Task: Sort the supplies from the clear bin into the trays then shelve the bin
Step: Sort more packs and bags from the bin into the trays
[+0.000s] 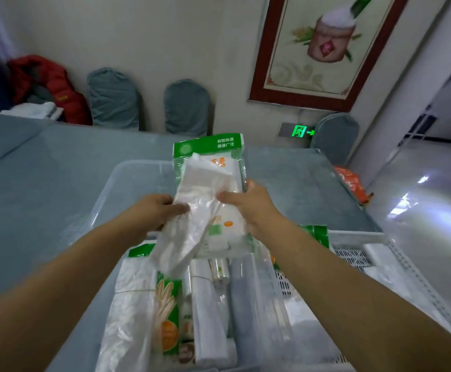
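Note:
Above the clear bin (127, 178) I hold two packs. My right hand (248, 205) grips a green-topped pack of plastic bags (208, 154) at its right edge. My left hand (160, 208) grips a limp translucent pack of bags (181, 240) that hangs in front of the green pack. Inside the bin lie several more supplies: a white bag pack (127, 304), a green glove pack (168, 312), white rolls (208, 312) and a grey-blue roll (246, 304). A white perforated tray (396, 261) sits to the right of the bin, partly hidden by my right forearm.
The bin and tray rest on a table with a blue-grey cloth (44, 170). Three covered chairs (186, 106) stand along the far wall, with a red jacket (55, 87) at the left. An orange packet (350, 181) lies off the table's right edge.

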Available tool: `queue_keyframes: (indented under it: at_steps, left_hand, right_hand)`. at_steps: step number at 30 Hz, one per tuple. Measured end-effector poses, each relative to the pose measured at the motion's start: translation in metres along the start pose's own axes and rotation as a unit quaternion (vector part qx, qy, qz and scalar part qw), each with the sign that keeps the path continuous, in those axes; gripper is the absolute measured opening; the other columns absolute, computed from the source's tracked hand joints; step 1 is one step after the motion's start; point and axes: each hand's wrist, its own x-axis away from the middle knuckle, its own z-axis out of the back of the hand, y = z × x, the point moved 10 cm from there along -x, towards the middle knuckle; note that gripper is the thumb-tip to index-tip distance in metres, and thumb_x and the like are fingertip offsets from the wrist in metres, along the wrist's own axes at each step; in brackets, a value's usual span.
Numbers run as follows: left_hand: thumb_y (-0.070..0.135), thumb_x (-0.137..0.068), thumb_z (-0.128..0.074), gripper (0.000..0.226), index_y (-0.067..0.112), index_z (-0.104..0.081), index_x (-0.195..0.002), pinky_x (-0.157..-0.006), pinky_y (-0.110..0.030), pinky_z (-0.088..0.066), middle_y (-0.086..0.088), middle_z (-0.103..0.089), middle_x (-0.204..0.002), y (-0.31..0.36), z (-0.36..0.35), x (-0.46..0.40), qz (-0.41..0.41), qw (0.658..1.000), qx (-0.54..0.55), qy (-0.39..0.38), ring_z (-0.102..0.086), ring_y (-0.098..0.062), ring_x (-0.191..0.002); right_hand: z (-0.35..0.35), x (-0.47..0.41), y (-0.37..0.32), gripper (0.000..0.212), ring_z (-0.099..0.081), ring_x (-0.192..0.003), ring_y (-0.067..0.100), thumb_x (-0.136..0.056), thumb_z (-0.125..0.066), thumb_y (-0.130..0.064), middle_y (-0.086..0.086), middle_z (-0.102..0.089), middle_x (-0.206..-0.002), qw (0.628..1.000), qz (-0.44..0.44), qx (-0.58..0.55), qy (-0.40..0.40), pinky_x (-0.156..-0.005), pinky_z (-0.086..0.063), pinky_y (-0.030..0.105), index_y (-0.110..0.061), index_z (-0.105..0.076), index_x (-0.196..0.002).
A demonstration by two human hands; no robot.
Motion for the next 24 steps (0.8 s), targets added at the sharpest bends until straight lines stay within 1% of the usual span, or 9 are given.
queue_keyframes:
  at_steps: [4, 7, 10, 12, 14, 17, 19, 20, 24]
  left_hand:
    - [0.041, -0.083, -0.062, 0.036, 0.007, -0.064, -0.07, -0.065, -0.031, -0.043, -0.007, -0.056, -0.062, 0.018, -0.014, -0.002, -0.017, 0.987, -0.161, 0.026, -0.053, -0.023, -0.061]
    - [0.044, -0.084, -0.06, 0.038, 0.014, -0.062, -0.06, -0.056, -0.026, -0.042, -0.006, -0.058, -0.06, 0.044, -0.022, -0.001, -0.064, 0.969, -0.234, 0.05, -0.054, -0.019, -0.056]
    - [0.042, -0.084, -0.06, 0.04, 0.013, -0.058, -0.057, -0.05, -0.025, -0.037, -0.002, -0.056, -0.054, 0.066, -0.031, -0.002, -0.089, 0.975, -0.193, 0.069, -0.051, -0.016, -0.05]
    - [0.041, -0.084, -0.06, 0.037, 0.01, -0.063, -0.063, -0.053, -0.025, -0.04, -0.002, -0.059, -0.055, 0.074, -0.038, -0.005, -0.082, 0.985, -0.134, 0.071, -0.054, -0.017, -0.05]
    - [0.039, -0.085, -0.059, 0.035, 0.009, -0.065, -0.069, -0.054, -0.025, -0.042, -0.003, -0.061, -0.058, 0.083, -0.048, -0.009, -0.079, 0.987, -0.122, 0.069, -0.056, -0.018, -0.052]
    - [0.035, -0.087, -0.058, 0.03, 0.012, -0.065, -0.071, -0.049, -0.023, -0.037, -0.001, -0.061, -0.06, 0.096, -0.065, -0.016, -0.085, 0.986, -0.128, 0.068, -0.055, -0.015, -0.054]
    - [0.033, -0.087, -0.059, 0.028, 0.011, -0.066, -0.072, -0.049, -0.023, -0.037, -0.002, -0.06, -0.059, 0.102, -0.076, -0.024, -0.083, 0.986, -0.128, 0.064, -0.054, -0.015, -0.053]
    - [0.032, -0.087, -0.059, 0.028, 0.009, -0.067, -0.074, -0.05, -0.023, -0.038, -0.003, -0.061, -0.06, 0.105, -0.083, -0.027, -0.081, 0.986, -0.135, 0.057, -0.054, -0.017, -0.053]
    - [0.033, -0.087, -0.058, 0.031, 0.014, -0.063, -0.063, -0.052, -0.026, -0.039, -0.003, -0.059, -0.057, 0.116, -0.114, -0.036, -0.082, 0.979, -0.182, 0.033, -0.052, -0.018, -0.052]
  right_hand:
    - [0.025, 0.007, -0.002, 0.032, -0.07, -0.066, 0.027, -0.067, -0.078, 0.0, 0.012, -0.072, -0.079, 0.997, -0.021, -0.067, 0.031, -0.052, -0.056, 0.035, -0.007, -0.063, -0.093]
    - [0.045, 0.008, -0.002, 0.02, -0.071, -0.064, 0.025, -0.072, -0.076, -0.008, 0.01, -0.073, -0.075, 0.993, -0.027, -0.101, 0.054, -0.05, -0.056, 0.036, -0.012, -0.062, -0.087]
    - [0.076, 0.006, -0.013, 0.018, -0.066, -0.07, 0.02, -0.086, -0.057, -0.02, 0.011, -0.069, -0.091, 0.988, 0.021, -0.098, 0.116, -0.064, -0.058, 0.04, -0.018, -0.059, -0.103]
    - [0.099, 0.009, -0.031, 0.035, -0.059, -0.063, 0.011, -0.088, -0.043, -0.017, 0.004, -0.065, -0.081, 0.985, 0.085, -0.062, 0.133, -0.06, -0.055, 0.03, -0.035, -0.055, -0.115]
    - [0.111, 0.016, -0.046, 0.046, -0.057, -0.062, 0.009, -0.088, -0.037, -0.007, 0.007, -0.06, -0.076, 0.985, 0.138, 0.005, 0.103, -0.059, -0.052, 0.025, -0.041, -0.061, -0.105]
    - [0.124, 0.025, -0.054, 0.049, -0.063, -0.082, 0.011, -0.087, -0.038, 0.011, 0.006, -0.065, -0.098, 0.973, 0.196, 0.102, 0.067, -0.075, -0.054, 0.02, -0.025, -0.07, -0.093]
    - [0.131, 0.035, -0.066, 0.042, -0.061, -0.093, 0.009, -0.084, -0.046, 0.015, 0.002, -0.064, -0.107, 0.932, 0.269, 0.232, 0.075, -0.088, -0.049, 0.016, -0.016, -0.069, -0.103]
    - [0.13, 0.042, -0.074, 0.04, -0.06, -0.096, 0.01, -0.083, -0.052, 0.014, 0.002, -0.064, -0.109, 0.89, 0.319, 0.315, 0.078, -0.091, -0.045, 0.013, -0.013, -0.067, -0.108]
    - [0.139, 0.066, -0.095, 0.026, -0.06, -0.076, 0.026, -0.071, -0.073, 0.0, 0.013, -0.065, -0.086, 0.722, 0.479, 0.484, 0.125, -0.068, -0.05, 0.03, -0.008, -0.07, -0.095]
